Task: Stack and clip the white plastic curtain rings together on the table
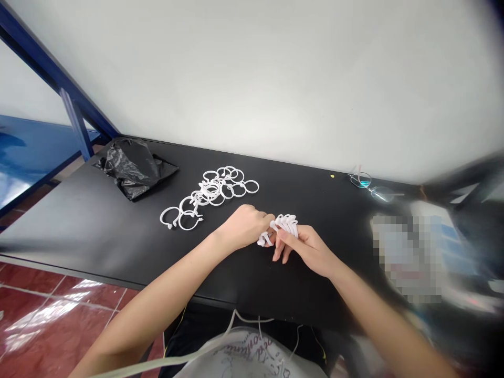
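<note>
My left hand and my right hand meet over the middle of a black table. Together they grip a bunch of white plastic rings stacked side by side. The left hand's fingers are curled and pinch the bunch's left end. Fingers of the right hand wrap the bunch from the right, with two fingers pointing down toward the table. A loose pile of white open rings lies on the table behind and left of my hands.
A crumpled black plastic bag lies at the table's back left. Eyeglasses rest near the white wall at the back right. A blurred patch and dark clutter sit at the right. Blue metal framing stands at left above a red tiled floor.
</note>
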A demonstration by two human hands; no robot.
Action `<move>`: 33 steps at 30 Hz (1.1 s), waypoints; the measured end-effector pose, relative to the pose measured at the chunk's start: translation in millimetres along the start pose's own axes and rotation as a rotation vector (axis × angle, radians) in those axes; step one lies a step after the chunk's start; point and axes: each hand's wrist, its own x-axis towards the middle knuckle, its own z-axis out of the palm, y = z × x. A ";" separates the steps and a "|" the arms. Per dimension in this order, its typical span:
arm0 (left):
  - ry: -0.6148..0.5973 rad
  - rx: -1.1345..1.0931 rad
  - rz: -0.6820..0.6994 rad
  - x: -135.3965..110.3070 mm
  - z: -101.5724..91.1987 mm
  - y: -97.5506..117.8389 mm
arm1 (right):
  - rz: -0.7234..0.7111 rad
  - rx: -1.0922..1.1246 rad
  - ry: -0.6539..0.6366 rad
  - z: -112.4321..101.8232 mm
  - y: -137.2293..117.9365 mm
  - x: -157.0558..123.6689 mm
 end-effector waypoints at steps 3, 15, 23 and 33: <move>-0.004 -0.154 0.002 -0.4 -1.7 1.3 | -0.081 -0.025 0.061 3.5 4.2 -1.5; 0.096 -0.674 0.010 -2.2 0.3 3.1 | -0.256 -0.089 0.187 9.0 15.2 -6.1; 0.133 -0.798 -0.148 -2.9 -0.6 1.9 | -0.166 0.027 0.186 13.5 13.8 -1.2; 0.199 -0.797 -0.155 -1.9 -2.0 3.2 | -0.133 0.101 0.256 12.0 7.3 2.8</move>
